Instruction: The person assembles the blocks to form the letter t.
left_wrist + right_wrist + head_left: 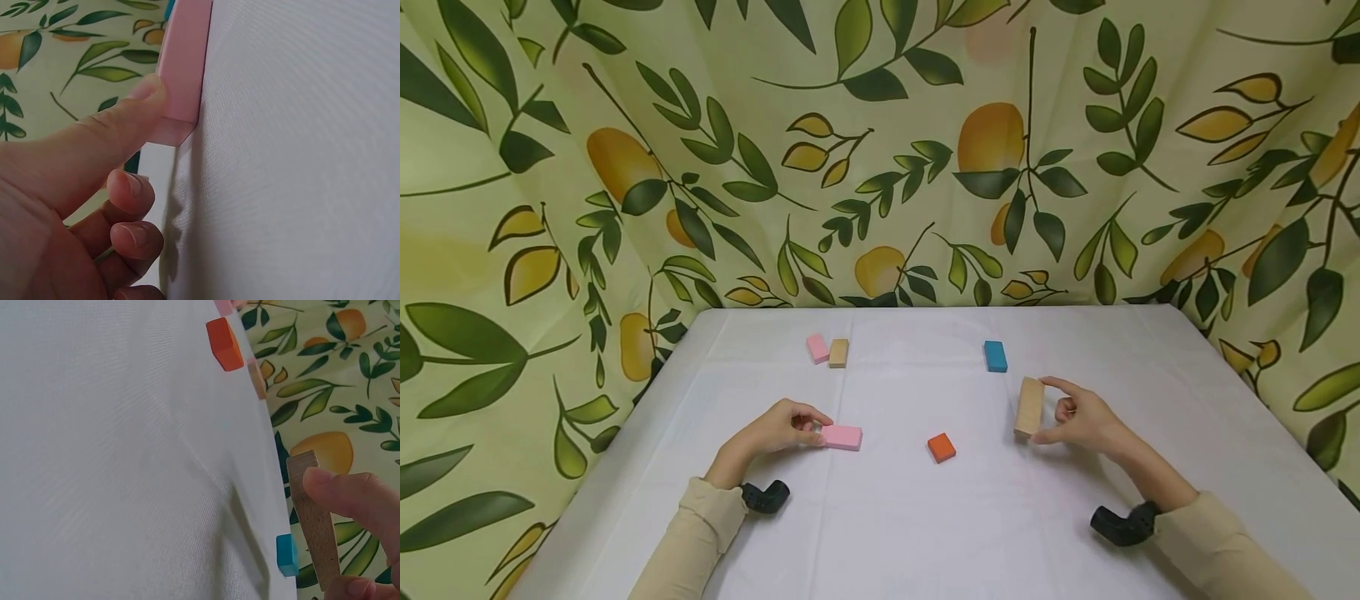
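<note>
My left hand (784, 429) pinches one end of a pink block (842, 437) that lies flat on the white cloth. In the left wrist view the thumb presses on that pink block (182, 69), while the other fingers curl below. My right hand (1084, 421) holds a long natural wood block (1029, 407) by its two ends, between thumb and a finger. From the right wrist, this wood block (314, 519) shows raised off the table, its shadow on the cloth. Between the hands lies an orange-red block (942, 447).
Toward the far edge, a second pink block (817, 348) lies beside a small wood block (838, 353). A blue block (996, 357) sits beyond my right hand. The table (895, 533) has a white cloth, and a leaf-patterned curtain (910, 167) hangs behind it.
</note>
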`<state>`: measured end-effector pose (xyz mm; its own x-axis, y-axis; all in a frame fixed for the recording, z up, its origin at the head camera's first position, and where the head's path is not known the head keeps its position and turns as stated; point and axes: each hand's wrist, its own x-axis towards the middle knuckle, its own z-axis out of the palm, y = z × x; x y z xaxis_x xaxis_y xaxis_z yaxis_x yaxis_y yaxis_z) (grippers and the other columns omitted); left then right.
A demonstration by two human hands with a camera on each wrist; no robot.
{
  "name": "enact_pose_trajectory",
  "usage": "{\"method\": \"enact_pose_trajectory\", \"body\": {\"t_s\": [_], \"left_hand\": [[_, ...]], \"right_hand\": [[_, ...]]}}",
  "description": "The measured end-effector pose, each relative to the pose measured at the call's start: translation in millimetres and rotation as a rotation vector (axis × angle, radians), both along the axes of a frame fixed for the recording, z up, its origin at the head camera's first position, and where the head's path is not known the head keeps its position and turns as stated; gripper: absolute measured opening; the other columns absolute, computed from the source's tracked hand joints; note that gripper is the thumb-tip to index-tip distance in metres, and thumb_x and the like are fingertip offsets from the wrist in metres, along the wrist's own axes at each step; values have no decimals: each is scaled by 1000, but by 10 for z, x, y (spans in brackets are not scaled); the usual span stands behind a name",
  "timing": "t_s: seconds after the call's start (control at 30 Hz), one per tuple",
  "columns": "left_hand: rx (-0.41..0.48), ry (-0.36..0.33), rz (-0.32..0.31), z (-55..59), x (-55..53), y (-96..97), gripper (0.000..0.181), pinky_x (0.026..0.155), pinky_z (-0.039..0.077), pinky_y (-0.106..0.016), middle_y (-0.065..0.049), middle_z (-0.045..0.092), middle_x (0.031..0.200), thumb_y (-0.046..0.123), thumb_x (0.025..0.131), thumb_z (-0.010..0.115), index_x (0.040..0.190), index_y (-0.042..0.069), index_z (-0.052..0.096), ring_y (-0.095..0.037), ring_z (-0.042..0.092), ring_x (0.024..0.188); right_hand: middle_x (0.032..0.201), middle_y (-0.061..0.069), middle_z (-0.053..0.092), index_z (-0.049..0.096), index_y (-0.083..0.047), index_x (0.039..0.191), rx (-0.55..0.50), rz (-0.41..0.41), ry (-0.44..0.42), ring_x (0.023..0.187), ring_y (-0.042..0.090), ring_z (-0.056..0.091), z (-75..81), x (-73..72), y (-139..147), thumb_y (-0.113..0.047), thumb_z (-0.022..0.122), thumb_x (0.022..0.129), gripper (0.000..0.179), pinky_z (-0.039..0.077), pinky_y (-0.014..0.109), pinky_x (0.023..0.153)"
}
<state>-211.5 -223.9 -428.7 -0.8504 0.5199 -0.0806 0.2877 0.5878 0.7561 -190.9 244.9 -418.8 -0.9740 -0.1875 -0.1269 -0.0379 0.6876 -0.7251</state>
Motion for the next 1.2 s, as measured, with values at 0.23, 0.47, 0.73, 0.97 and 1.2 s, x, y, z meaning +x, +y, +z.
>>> {"method": "enact_pose_trajectory", "body": {"t_s": [0.23,0.47,0.73,0.97,1.2], "left_hand": [[2,0,0,3,3,4,27,57,32,-15,5,46,68,11,81,75,105,-1,72,0,39,62],[3,5,2,-8,0,12,28,57,32,-15,6,44,67,11,81,75,106,-1,72,0,38,62],[2,14,-4,-13,-3,0,28,56,31,-16,7,43,66,10,81,75,105,-3,71,0,38,61],[-13,-10,10,-7,-3,11,28,57,31,-15,6,42,65,10,81,75,106,-1,72,-1,38,61],[-10,-13,11,-4,-4,10,28,56,31,-16,6,43,66,11,81,75,106,-1,72,-1,38,62]], "right_hand": [[67,-3,37,33,4,144,3,11,12,63,8,36,38,-51,-74,-23,89,65,100,30,24,56],[67,-3,39,36,0,144,-2,16,1,64,10,38,71,-116,-160,-24,88,66,97,31,25,58],[66,-3,37,34,0,144,-56,33,-19,63,9,37,69,-150,-211,-22,88,66,97,31,25,58],[65,-4,37,35,-1,144,-71,45,-20,63,9,37,75,-178,-254,-22,88,66,96,31,25,57],[65,-4,37,32,1,146,-90,66,-32,62,9,36,55,-215,-312,-20,87,68,97,31,25,57]]}}
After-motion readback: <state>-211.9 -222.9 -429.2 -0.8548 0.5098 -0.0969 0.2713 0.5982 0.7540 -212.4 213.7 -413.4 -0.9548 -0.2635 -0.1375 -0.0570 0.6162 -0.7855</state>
